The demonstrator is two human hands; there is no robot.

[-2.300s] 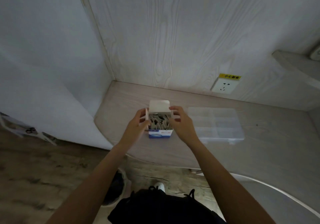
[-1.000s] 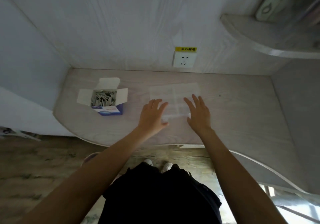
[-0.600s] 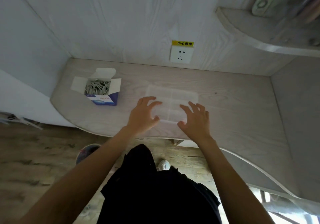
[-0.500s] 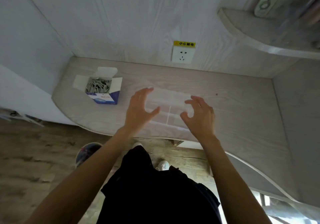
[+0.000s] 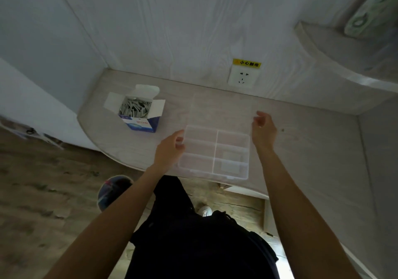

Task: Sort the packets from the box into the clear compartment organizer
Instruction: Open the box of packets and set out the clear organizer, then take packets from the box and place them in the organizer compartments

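Pale wood-grain surface (image 5: 312, 149). Clear compartment organizer (image 5: 215, 153) at near edge, lid (image 5: 221, 110) raised; right hand (image 5: 263, 129) pinches lid's right edge, left hand (image 5: 170, 149) grips base's left rim. Open box (image 5: 140, 115) of packets (image 5: 134, 108), left, well apart.

The scene is dimly lit and a cool grey cast is seen throughout. The brightest patch is found at 5 o'clock, where daylight is admitted near the floor. A faint sheen is carried by the curved shelf (image 5: 336, 48) at 2 o'clock. Shadows are soft and shapeless. Wide-angle bending is noticed at the edges, most plainly at 9 and 3 o'clock. The clear organizer (image 5: 214, 153) is rendered with low contrast, its raised lid (image 5: 219, 108) barely separated from the desk (image 5: 312, 149). Fine detail is smeared.
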